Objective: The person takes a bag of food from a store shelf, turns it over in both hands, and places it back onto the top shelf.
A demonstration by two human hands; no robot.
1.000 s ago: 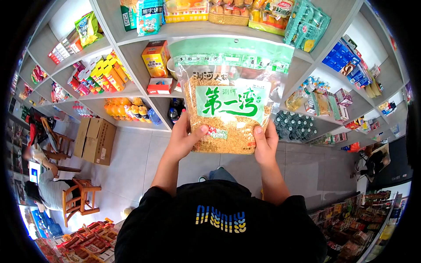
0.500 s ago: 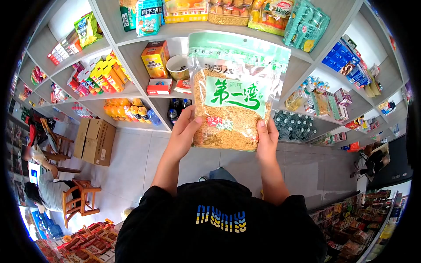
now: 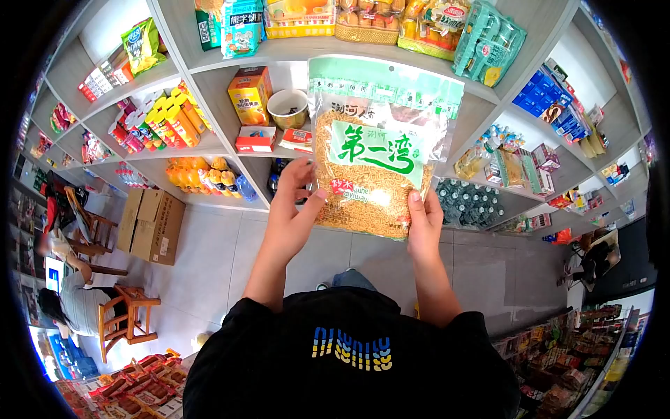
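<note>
A clear and green bag of brown grains (image 3: 370, 178) is held up in front of the shelves, its printed face toward me. My right hand (image 3: 423, 216) grips its lower right edge, thumb on the front and fingers behind. By the lower left edge is my left hand (image 3: 292, 209), its thumb and fingers apart around a gap. The thumb tip is at the bag's edge; whether it touches I cannot tell. Behind the bag, on the middle shelf, are a white tub (image 3: 287, 108) and an orange box (image 3: 250, 96).
Packaged snacks (image 3: 300, 17) line the shelf above, with bottles (image 3: 469, 202) low on the right. A cardboard box (image 3: 150, 227) stands on the floor at left. A person (image 3: 80, 304) sits on a wooden chair (image 3: 132, 318). Snack packs (image 3: 143, 391) lie at lower left.
My left hand has loosened from the bag's left edge, and its fingers have come apart. The bag has shifted slightly right and down and tilts a little, still in my right hand.
</note>
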